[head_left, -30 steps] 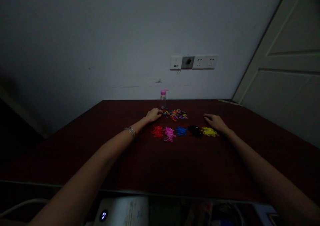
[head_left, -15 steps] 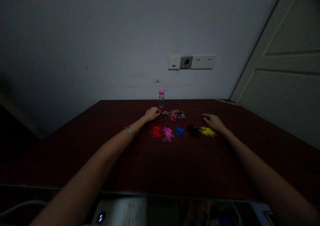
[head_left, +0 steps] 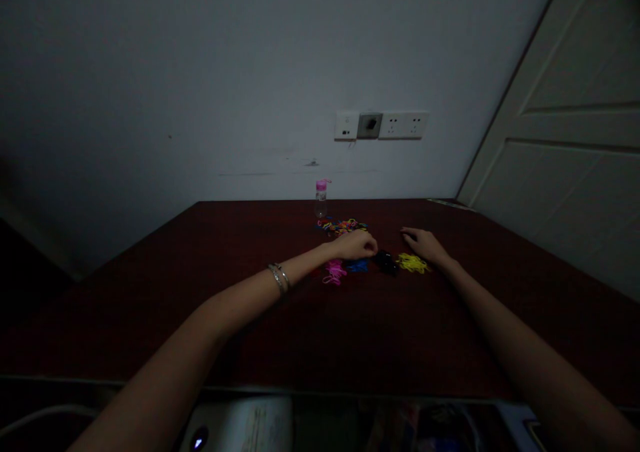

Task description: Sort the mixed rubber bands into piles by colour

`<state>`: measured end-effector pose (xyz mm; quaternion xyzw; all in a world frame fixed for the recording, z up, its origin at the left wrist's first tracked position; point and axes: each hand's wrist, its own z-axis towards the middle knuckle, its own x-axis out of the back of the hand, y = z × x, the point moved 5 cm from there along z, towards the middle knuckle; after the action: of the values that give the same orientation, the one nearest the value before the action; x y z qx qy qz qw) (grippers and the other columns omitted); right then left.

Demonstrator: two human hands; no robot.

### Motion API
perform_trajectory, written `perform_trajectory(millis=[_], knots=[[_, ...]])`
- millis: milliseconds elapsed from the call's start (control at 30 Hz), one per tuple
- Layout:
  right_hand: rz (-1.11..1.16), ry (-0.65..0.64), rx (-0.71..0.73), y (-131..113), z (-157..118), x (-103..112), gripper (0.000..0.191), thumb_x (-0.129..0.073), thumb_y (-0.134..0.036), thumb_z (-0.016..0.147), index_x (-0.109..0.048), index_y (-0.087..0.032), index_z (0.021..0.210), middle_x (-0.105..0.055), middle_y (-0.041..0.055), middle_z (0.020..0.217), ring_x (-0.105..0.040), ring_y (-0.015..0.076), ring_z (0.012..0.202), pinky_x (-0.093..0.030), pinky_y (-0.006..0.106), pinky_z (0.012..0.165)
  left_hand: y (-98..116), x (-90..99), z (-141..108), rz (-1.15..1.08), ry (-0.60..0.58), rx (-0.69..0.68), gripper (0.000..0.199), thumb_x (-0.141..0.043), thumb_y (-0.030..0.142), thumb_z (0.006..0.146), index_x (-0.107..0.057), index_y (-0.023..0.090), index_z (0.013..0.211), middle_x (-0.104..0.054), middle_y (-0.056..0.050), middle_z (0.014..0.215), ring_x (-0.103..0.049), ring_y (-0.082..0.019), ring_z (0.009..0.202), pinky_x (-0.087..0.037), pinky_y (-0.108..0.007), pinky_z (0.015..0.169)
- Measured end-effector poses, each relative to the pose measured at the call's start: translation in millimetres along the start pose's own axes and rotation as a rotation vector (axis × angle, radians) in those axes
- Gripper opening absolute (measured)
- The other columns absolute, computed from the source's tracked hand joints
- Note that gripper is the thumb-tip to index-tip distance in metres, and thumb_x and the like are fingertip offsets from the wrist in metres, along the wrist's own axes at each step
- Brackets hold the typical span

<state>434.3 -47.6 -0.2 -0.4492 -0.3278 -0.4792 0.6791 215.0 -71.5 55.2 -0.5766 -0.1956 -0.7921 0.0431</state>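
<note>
My left hand [head_left: 356, 244], with bracelets at the wrist, is closed in a pinch beside the black rubber bands [head_left: 387, 262]. What it holds, if anything, is too small to make out. Under and near it lie the blue rubber bands [head_left: 357, 266] and the pink rubber bands [head_left: 335, 273]; the forearm covers most of the red ones. Behind it is a mixed multicoloured pile of rubber bands [head_left: 350, 225], partly hidden. My right hand [head_left: 424, 242] rests on the table just beyond the yellow rubber bands [head_left: 413, 263], its thumb and forefinger apart.
A clear bottle with a pink cap [head_left: 321, 199] stands at the back of the dark red table [head_left: 360, 332]. Wall sockets [head_left: 403, 125] are above. A door [head_left: 575, 125] is at the right. A white object [head_left: 245, 422] lies below the front edge.
My left hand has moved right from the left end of the mixed pile to beside the black rubber bands, its forearm now covering the red ones. My right hand has stayed put.
</note>
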Motion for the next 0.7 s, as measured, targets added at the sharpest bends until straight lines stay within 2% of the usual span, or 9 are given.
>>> perform_trajectory(millis=[133, 333, 433, 533, 700], knots=[[-0.001, -0.005, 0.014, -1.2, -0.5, 0.2, 0.040, -0.039, -0.029, 0.083, -0.061, -0.015, 0.113, -0.060, 0.0100, 0.118, -0.054, 0.0242, 0.110, -0.039, 0.035, 0.095, 9.2, -10.2, 5.2, -0.023, -0.057, -0.033, 0.017, -0.056, 0.014, 0.069, -0.070, 0.017, 0.079, -0.065, -0.002, 0.074, -0.056, -0.010, 0.067, -0.039, -0.019, 0.063], [-0.009, -0.001, 0.018, -3.3, -1.9, 1.4, 0.040, -0.038, -0.029, 0.083, -0.061, -0.013, 0.112, -0.059, 0.0107, 0.119, -0.054, 0.0243, 0.110, -0.039, 0.035, 0.096, -6.8, -4.7, 0.1, -0.184, 0.007, 0.050, 0.023, -0.056, 0.012, 0.067, -0.070, 0.014, 0.086, -0.065, -0.002, 0.074, -0.054, -0.009, 0.064, -0.039, -0.019, 0.062], [-0.004, 0.005, 0.012, -4.1, -2.1, 2.1, 0.040, -0.039, -0.028, 0.083, -0.062, -0.014, 0.112, -0.059, 0.0100, 0.119, -0.054, 0.0240, 0.110, -0.038, 0.035, 0.096, -36.0, 5.7, -8.7, -0.290, 0.119, 0.186, 0.023, -0.056, 0.014, 0.067, -0.070, 0.014, 0.086, -0.066, -0.003, 0.078, -0.055, -0.009, 0.065, -0.041, -0.020, 0.064], [-0.010, -0.004, 0.010, -4.8, -2.1, 2.1, 0.041, -0.038, -0.027, 0.083, -0.061, -0.011, 0.113, -0.059, 0.0115, 0.119, -0.054, 0.0240, 0.110, -0.039, 0.034, 0.096, -79.5, 19.7, -27.2, -0.377, 0.281, 0.359, 0.024, -0.056, 0.019, 0.069, -0.070, 0.012, 0.086, -0.067, -0.005, 0.078, -0.056, -0.011, 0.067, -0.043, -0.022, 0.066], [-0.013, -0.008, 0.024, -6.0, -1.6, 2.6, 0.041, -0.038, -0.026, 0.083, -0.060, -0.009, 0.113, -0.059, 0.0129, 0.118, -0.054, 0.0249, 0.109, -0.039, 0.035, 0.096, -149.2, 45.9, -82.0, -0.355, 0.608, 0.656, 0.022, -0.057, 0.023, 0.068, -0.070, 0.010, 0.079, -0.068, -0.007, 0.076, -0.058, -0.014, 0.070, -0.043, -0.024, 0.069]])
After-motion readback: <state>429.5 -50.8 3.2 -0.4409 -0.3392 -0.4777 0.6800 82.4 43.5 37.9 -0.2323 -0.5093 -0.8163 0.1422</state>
